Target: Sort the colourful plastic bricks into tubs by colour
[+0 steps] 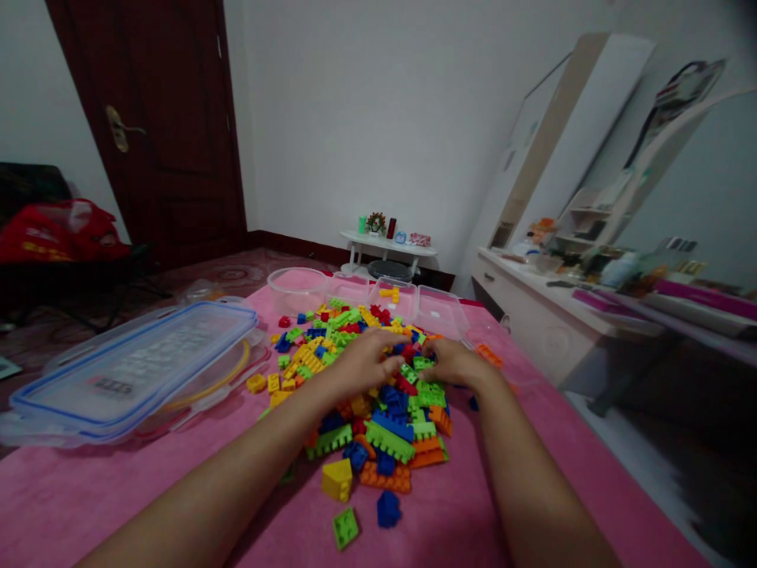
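Note:
A heap of toy building bricks (390, 426) in green, yellow, blue, orange and red spreads over a pink cloth (449, 505). Over the middle of the heap is my left hand (367, 363), thumb and fingers apart, with no brick visibly gripped. My right hand (454, 363) reaches into the heap's right side beside green bricks (431, 393). Its thumb and fingers are also apart, the tips partly hidden among the bricks. Close to me lie a yellow brick (337, 480), a blue brick (389, 510) and a green brick (345, 528).
Behind the heap stand clear plastic containers, including a round one (289, 292) and one holding yellow bricks (389, 295). Stacked lids (147, 363) with blue rims lie at left. A white dresser (532, 300) stands beyond the right edge, and a low white table (387, 244) at the wall.

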Demonstrator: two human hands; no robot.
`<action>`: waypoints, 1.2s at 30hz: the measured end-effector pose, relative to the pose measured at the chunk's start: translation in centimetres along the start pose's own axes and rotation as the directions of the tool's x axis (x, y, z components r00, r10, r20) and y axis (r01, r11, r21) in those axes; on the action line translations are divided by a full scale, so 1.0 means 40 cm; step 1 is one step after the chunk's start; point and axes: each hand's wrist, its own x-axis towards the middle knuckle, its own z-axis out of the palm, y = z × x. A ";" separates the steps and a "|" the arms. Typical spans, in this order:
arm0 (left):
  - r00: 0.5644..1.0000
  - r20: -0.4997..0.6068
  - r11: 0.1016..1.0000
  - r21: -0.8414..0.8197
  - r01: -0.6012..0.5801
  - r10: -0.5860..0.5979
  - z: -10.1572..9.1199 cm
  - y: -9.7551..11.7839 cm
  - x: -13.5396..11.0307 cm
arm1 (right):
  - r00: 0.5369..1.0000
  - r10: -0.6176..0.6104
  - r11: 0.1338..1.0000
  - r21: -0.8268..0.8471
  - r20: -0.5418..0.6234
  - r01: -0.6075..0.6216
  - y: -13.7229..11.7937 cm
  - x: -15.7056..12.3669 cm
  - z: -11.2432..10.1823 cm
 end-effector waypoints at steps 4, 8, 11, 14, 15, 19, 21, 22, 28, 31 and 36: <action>0.976 0.179 0.938 0.300 -0.172 0.122 0.061 0.041 -0.016 | 1.000 -0.017 0.999 -0.036 -0.013 0.016 -0.011 0.001 -0.002; 0.987 0.141 0.933 0.338 -0.121 0.077 0.054 0.045 -0.015 | 0.997 -0.019 1.000 -0.024 -0.079 0.017 0.005 0.001 -0.023; 0.999 0.023 0.959 0.280 -0.041 0.036 0.036 0.024 -0.008 | 0.980 -0.046 0.996 0.068 -0.193 0.060 0.004 0.000 -0.041; 0.987 -0.135 0.992 0.082 0.100 -0.089 0.020 -0.002 0.005 | 0.933 -0.100 0.944 0.264 -0.345 0.199 -0.022 -0.001 -0.053; 0.973 -0.169 0.987 -0.033 0.155 -0.158 0.015 -0.008 0.011 | 0.910 -0.117 0.903 0.339 -0.397 0.263 -0.035 -0.002 -0.055; 0.880 -0.110 0.753 -0.572 0.325 -0.463 -0.010 -0.008 0.026 | 0.851 -0.133 0.695 0.565 -0.508 0.446 -0.094 -0.009 -0.055; 0.833 -0.029 0.579 -0.732 0.359 -0.553 -0.020 -0.001 0.026 | 0.851 -0.142 0.640 0.609 -0.506 0.469 -0.121 -0.015 -0.053; 0.818 0.009 0.508 -0.780 0.365 -0.575 -0.024 0.002 0.025 | 0.851 -0.152 0.628 0.616 -0.503 0.476 -0.132 -0.020 -0.053; 0.826 0.162 0.335 -0.859 0.388 -0.540 -0.029 0.000 0.017 | 0.845 -0.335 0.591 0.605 -0.418 0.534 -0.172 -0.059 -0.061; 0.843 0.186 0.375 -0.833 0.408 -0.504 -0.029 -0.002 0.014 | 0.864 -0.437 0.607 0.626 -0.251 0.489 -0.172 -0.072 -0.063; 0.855 0.223 0.444 -0.777 0.446 -0.468 -0.028 0.004 0.016 | 0.912 -0.379 0.698 0.599 -0.156 0.392 -0.149 -0.060 -0.061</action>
